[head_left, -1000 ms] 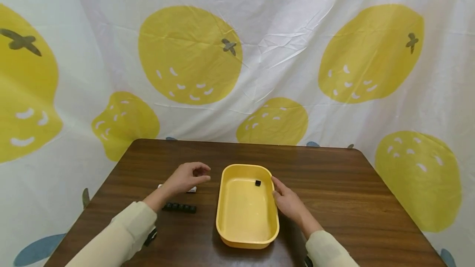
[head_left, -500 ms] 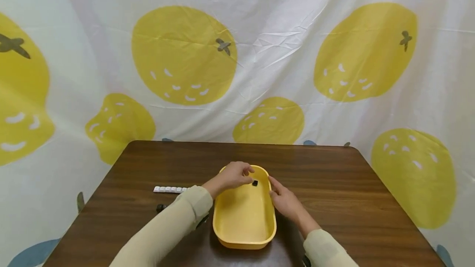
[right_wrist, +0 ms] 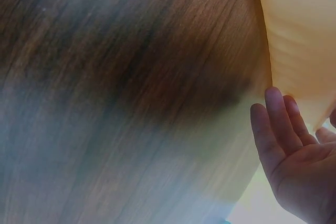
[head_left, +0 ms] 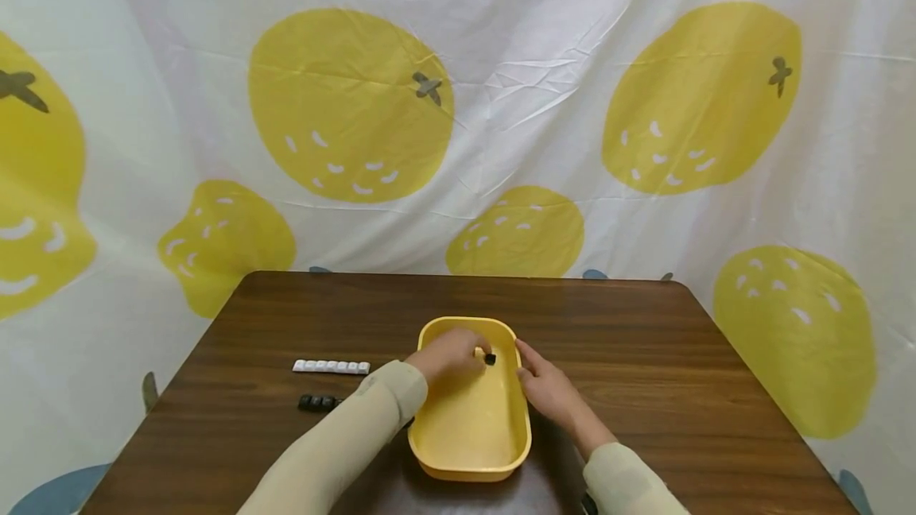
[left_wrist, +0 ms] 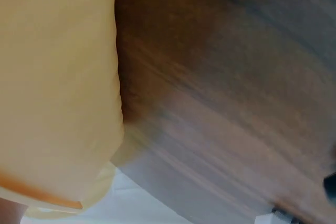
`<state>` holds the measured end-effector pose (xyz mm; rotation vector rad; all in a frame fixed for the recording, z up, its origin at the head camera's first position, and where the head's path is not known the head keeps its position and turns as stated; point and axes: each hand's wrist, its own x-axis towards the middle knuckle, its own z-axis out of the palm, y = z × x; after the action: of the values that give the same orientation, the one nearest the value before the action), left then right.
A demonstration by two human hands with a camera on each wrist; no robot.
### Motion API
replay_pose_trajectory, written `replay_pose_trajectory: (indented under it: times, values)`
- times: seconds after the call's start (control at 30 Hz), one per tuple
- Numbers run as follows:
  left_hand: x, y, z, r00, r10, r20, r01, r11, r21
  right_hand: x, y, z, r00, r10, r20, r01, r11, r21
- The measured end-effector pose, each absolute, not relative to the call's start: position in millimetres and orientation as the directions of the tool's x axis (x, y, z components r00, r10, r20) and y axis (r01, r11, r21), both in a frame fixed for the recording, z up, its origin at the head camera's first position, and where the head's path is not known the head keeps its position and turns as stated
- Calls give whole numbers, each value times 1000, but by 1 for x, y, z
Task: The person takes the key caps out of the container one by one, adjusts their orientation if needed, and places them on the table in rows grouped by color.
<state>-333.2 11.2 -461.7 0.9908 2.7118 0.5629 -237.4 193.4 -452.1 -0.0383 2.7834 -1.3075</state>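
Note:
A yellow plastic bin stands on the table; its wall also fills the upper right of the right wrist view. Inside it, near the far right corner, is a small black keycap. My left hand reaches over the near-left rim into the bin and pinches this keycap at the fingertips, which the left wrist view does not show. From the right, my right hand steadies the bin. Its fingers lie fairly straight along the outer wall.
On the table, left of the bin, lies a row of white keycaps. Nearer to me is a row of black keycaps, partly hidden by the left sleeve. A lemon-print curtain hangs behind the table.
My left hand has moved right from above the keycap rows, over the rim and down into the bin. The black keycap there has shifted slightly. The right hand has stayed at the bin.

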Motion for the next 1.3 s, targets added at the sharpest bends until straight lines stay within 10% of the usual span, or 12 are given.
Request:
replay_pose_trajectory:
  times: [1.3]
  values:
    - [-317, -8, -445, -824, 564, 52, 421, 549, 723, -239, 193, -455, -997, -49, -63, 17, 643, -765]
